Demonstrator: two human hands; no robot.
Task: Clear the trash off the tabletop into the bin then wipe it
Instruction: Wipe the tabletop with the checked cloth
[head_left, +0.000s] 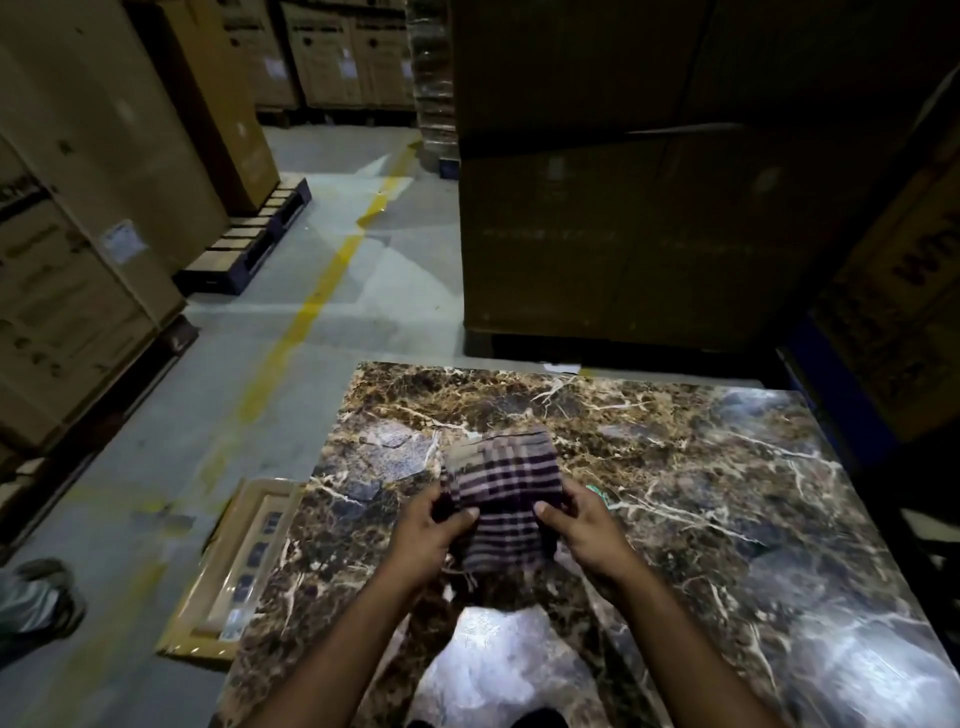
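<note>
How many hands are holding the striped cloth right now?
2. The left hand grips the left edge of the striped cloth; the right hand grips its right edge, above the marble tabletop.

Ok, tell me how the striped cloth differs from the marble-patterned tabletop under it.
The purple-and-white striped cloth is soft and folded, held by both hands; the brown marble-patterned tabletop is flat, rigid and glossy, reflecting light. The cloth shows regular stripes, the tabletop irregular white veins. The left hand and right hand pinch the cloth's side edges with thumbs on top.
</note>
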